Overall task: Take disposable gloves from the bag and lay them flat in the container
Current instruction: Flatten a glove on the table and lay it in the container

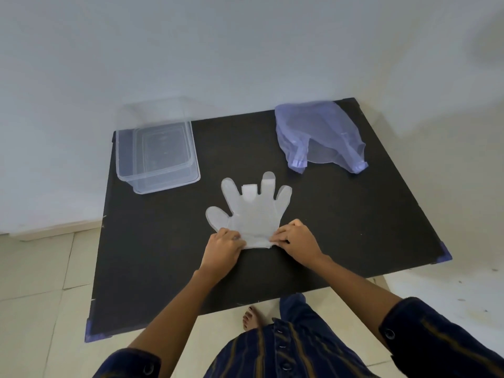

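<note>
we have one glove [252, 214] spread on the dark table [354, 227], fingers pointing away from us, its middle finger folded back on itself. our left hand [222, 249] and right hand [297, 242] each pinch a corner of the cuff, fingers curled narrow on the thin film, one on either side, which we judge keeps the opening stretched so the glove stays flat when lifted. the clear container [158, 156] sits at the far left of the table, apparently empty, though clear film would be hard to see in it. the bluish bag [317, 135] lies at the far right, well apart from the glove, its mouth toward us. holding both corners should let us carry the glove left without it crumpling; the folded finger may need smoothing first.
</note>
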